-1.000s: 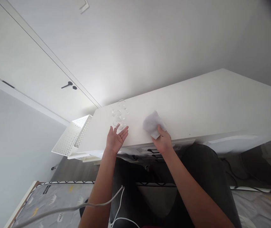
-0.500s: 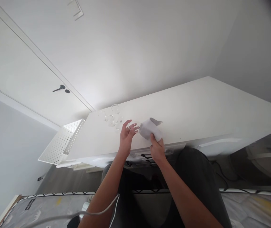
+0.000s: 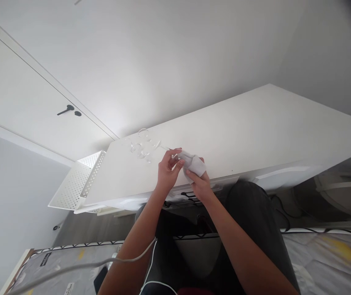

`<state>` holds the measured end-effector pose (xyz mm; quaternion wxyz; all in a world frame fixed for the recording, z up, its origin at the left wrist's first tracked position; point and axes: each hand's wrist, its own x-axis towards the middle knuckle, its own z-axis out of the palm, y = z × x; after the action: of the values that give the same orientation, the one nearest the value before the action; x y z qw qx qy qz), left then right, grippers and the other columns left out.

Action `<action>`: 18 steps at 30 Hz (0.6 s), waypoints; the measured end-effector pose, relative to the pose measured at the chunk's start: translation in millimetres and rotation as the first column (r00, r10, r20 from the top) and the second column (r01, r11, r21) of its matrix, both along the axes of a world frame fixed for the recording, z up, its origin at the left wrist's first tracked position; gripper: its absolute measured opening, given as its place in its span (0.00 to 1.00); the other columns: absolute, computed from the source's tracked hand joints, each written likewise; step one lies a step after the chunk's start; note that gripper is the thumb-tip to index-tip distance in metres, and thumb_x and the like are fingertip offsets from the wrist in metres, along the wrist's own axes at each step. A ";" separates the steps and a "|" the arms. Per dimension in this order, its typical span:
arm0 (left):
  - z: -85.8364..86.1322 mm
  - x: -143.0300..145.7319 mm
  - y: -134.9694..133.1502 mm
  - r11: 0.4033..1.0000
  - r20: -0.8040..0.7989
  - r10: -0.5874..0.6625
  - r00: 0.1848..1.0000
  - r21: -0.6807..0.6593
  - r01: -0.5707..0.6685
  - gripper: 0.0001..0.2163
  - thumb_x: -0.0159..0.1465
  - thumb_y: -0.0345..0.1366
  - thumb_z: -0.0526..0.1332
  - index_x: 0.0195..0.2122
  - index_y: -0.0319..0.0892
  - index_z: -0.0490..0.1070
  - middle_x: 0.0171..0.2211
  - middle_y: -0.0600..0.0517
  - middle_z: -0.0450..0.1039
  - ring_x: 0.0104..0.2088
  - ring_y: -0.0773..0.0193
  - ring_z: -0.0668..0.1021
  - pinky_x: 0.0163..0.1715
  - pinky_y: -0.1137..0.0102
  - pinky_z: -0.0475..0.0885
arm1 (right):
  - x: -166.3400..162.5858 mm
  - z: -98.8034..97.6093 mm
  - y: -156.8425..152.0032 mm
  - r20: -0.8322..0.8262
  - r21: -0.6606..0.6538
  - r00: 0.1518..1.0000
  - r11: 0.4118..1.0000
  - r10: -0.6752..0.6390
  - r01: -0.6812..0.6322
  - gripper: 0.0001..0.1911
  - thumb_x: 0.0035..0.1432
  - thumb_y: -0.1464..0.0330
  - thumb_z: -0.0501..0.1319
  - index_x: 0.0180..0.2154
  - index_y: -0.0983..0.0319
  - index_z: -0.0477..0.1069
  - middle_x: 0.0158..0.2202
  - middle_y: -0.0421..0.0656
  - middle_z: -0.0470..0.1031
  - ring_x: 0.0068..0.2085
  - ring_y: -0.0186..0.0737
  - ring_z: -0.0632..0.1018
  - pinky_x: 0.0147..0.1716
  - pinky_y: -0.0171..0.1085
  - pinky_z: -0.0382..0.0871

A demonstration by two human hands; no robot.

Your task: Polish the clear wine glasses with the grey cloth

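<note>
Over the white tabletop [image 3: 239,135], my left hand [image 3: 168,170] is closed around a small clear glass [image 3: 175,157], mostly covered by the fingers and cloth. My right hand [image 3: 201,184] grips a light grey cloth [image 3: 195,165], thumb on the near side. The cloth lies against the glass, and my two hands almost meet. To the left of my left hand, several clear, glass-like pieces [image 3: 143,155] rest in a loose group on the tabletop; their exact shapes are hard to make out.
A white perforated rack [image 3: 67,190] stands at the table's left end. Black drawer handles [image 3: 187,194] show under the front edge, close to my knees. A pale cable [image 3: 80,267] runs across my left forearm. Behind me is a grey patterned mattress [image 3: 319,254].
My left hand has turned and closed in on the cloth, bringing the glass against it. The cloth is now bunched toward the left hand. The view has shifted slightly.
</note>
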<state>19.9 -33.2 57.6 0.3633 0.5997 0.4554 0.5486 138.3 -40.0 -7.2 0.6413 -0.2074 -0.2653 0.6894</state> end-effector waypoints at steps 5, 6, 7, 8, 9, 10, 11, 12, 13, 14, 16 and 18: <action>6.0 -9.0 -7.9 0.976 0.013 -0.205 0.979 -0.080 0.205 0.16 0.66 0.47 0.70 0.49 0.45 0.73 0.63 0.39 0.72 0.52 0.52 0.80 0.48 0.61 0.78 | 12.7 16.7 -1.4 -0.150 0.001 0.969 0.980 0.197 -0.200 0.52 0.49 0.73 0.71 0.72 0.43 0.56 0.59 0.38 0.78 0.59 0.47 0.78 0.61 0.49 0.70; 7.6 -10.3 -8.7 0.969 0.017 -0.232 0.973 -0.087 0.233 0.17 0.65 0.48 0.70 0.48 0.44 0.73 0.63 0.38 0.72 0.52 0.51 0.80 0.47 0.61 0.78 | 14.9 18.2 -1.4 -0.137 0.002 0.964 0.973 0.227 -0.229 0.54 0.49 0.74 0.70 0.73 0.43 0.54 0.60 0.38 0.78 0.59 0.47 0.79 0.62 0.50 0.70; 9.2 -10.9 -9.2 0.968 0.013 -0.238 0.971 -0.082 0.238 0.17 0.64 0.48 0.71 0.47 0.44 0.73 0.62 0.39 0.72 0.53 0.50 0.80 0.48 0.61 0.78 | 16.6 18.7 -1.2 -0.107 -0.003 0.967 0.973 0.229 -0.231 0.55 0.49 0.74 0.69 0.74 0.43 0.53 0.58 0.37 0.79 0.58 0.47 0.79 0.62 0.51 0.70; 10.7 -10.5 -9.5 0.974 0.001 -0.217 0.976 -0.068 0.217 0.17 0.64 0.48 0.72 0.46 0.44 0.74 0.62 0.39 0.73 0.54 0.50 0.80 0.49 0.61 0.77 | 17.8 18.1 -0.8 -0.062 -0.006 0.977 0.979 0.204 -0.205 0.54 0.49 0.74 0.68 0.74 0.43 0.53 0.56 0.37 0.80 0.57 0.47 0.79 0.62 0.51 0.69; 11.9 -9.1 -9.6 0.985 -0.015 -0.166 0.986 -0.050 0.165 0.17 0.63 0.47 0.72 0.46 0.44 0.74 0.60 0.40 0.74 0.54 0.51 0.80 0.50 0.61 0.77 | 18.7 16.8 -0.3 -0.001 0.001 0.987 0.987 0.161 -0.161 0.52 0.51 0.74 0.68 0.74 0.44 0.55 0.55 0.37 0.81 0.57 0.48 0.79 0.63 0.51 0.69; 12.9 -6.6 -9.6 0.996 -0.030 -0.089 0.996 -0.035 0.088 0.16 0.64 0.47 0.72 0.46 0.44 0.75 0.58 0.41 0.75 0.52 0.52 0.80 0.50 0.62 0.77 | 19.4 15.0 0.4 0.072 0.025 0.991 0.993 0.111 -0.113 0.50 0.52 0.73 0.68 0.73 0.45 0.57 0.54 0.37 0.81 0.58 0.49 0.78 0.64 0.52 0.68; 13.7 -3.2 -9.9 0.999 -0.047 0.003 0.999 -0.032 -0.004 0.16 0.64 0.47 0.71 0.47 0.44 0.75 0.54 0.42 0.77 0.50 0.53 0.81 0.49 0.63 0.77 | 19.8 13.1 1.0 0.147 0.064 0.987 0.995 0.061 -0.071 0.47 0.53 0.73 0.68 0.72 0.46 0.60 0.55 0.38 0.80 0.60 0.50 0.76 0.66 0.53 0.66; 14.5 0.7 -10.5 0.994 -0.065 0.094 0.994 -0.046 -0.097 0.16 0.65 0.47 0.70 0.49 0.44 0.75 0.50 0.43 0.78 0.47 0.55 0.81 0.46 0.64 0.77 | 20.2 11.2 1.5 0.216 0.114 0.976 0.993 0.015 -0.041 0.44 0.54 0.72 0.69 0.70 0.48 0.64 0.57 0.39 0.79 0.63 0.52 0.74 0.68 0.54 0.63; 15.4 5.1 -11.7 0.982 -0.084 0.169 0.982 -0.070 -0.175 0.16 0.66 0.48 0.69 0.50 0.45 0.76 0.47 0.45 0.79 0.44 0.56 0.82 0.44 0.65 0.77 | 20.3 9.7 1.6 0.276 0.168 0.961 0.985 -0.020 -0.028 0.41 0.54 0.71 0.69 0.68 0.49 0.67 0.61 0.40 0.77 0.65 0.53 0.72 0.70 0.54 0.60; 16.5 9.4 -13.3 0.969 -0.105 0.218 0.970 -0.095 -0.228 0.16 0.66 0.48 0.69 0.50 0.45 0.76 0.44 0.46 0.79 0.41 0.58 0.82 0.42 0.66 0.77 | 20.1 8.6 1.2 0.321 0.215 0.946 0.976 -0.045 -0.026 0.38 0.55 0.70 0.69 0.67 0.50 0.69 0.64 0.41 0.74 0.68 0.54 0.69 0.72 0.54 0.56; 19.5 17.1 -17.8 0.961 -0.131 0.237 0.963 -0.114 -0.253 0.16 0.66 0.47 0.69 0.51 0.46 0.76 0.44 0.47 0.78 0.40 0.58 0.82 0.42 0.66 0.78 | 19.4 8.0 -1.2 0.351 0.271 0.933 0.962 -0.085 -0.014 0.37 0.57 0.68 0.69 0.67 0.50 0.69 0.69 0.41 0.69 0.70 0.54 0.66 0.73 0.53 0.53; 23.1 21.9 -22.6 0.972 -0.110 0.206 0.972 -0.092 -0.216 0.16 0.66 0.46 0.70 0.52 0.47 0.75 0.46 0.47 0.78 0.43 0.58 0.83 0.45 0.65 0.78 | 19.1 9.3 -4.5 0.292 0.255 0.953 0.967 -0.081 0.004 0.41 0.59 0.66 0.70 0.71 0.47 0.62 0.71 0.38 0.66 0.70 0.50 0.67 0.72 0.50 0.57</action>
<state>41.8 -55.8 80.7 0.3103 0.5548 0.5620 0.5292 157.4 -44.5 2.0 0.6295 -0.2322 -0.4403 0.5966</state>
